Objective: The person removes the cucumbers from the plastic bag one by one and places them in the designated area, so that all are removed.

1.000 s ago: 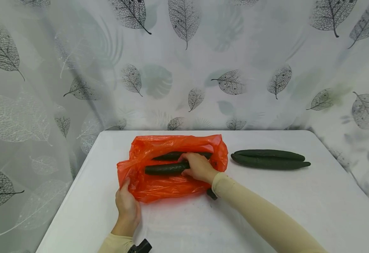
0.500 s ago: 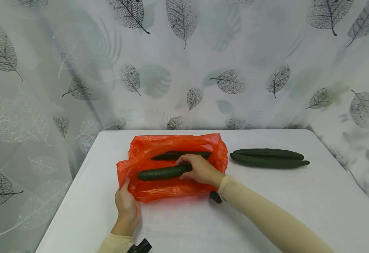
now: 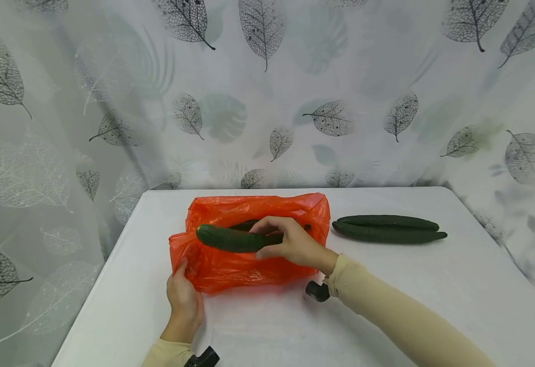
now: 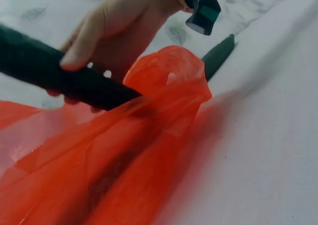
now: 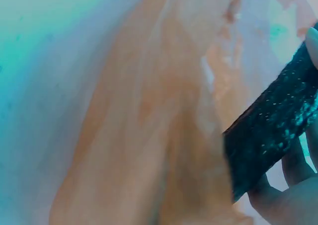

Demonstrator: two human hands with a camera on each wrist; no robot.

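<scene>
In the head view, my right hand (image 3: 290, 240) grips a dark green cucumber (image 3: 221, 239) by its right part, above the mouth of an orange-red plastic bag (image 3: 249, 276). The left wrist view shows the thumb and fingers round this cucumber (image 4: 35, 63). It also fills the right side of the right wrist view as a dark bumpy shape (image 5: 276, 125). A second cucumber (image 3: 245, 225) lies inside the bag, mostly covered. My left hand (image 3: 185, 303) holds the bag's left edge, thumb on top; its other fingers are largely hidden.
Two more cucumbers (image 3: 388, 235) lie side by side on the white table (image 3: 386, 295), right of the bag. A leaf-patterned curtain (image 3: 267, 102) hangs behind the table. Small black cameras sit at the left wrist (image 3: 203, 357) and right wrist (image 3: 317, 291).
My right hand has lifted the cucumber from inside the bag, and its left end has risen and shifted slightly left. My left hand stays on the bag's edge.
</scene>
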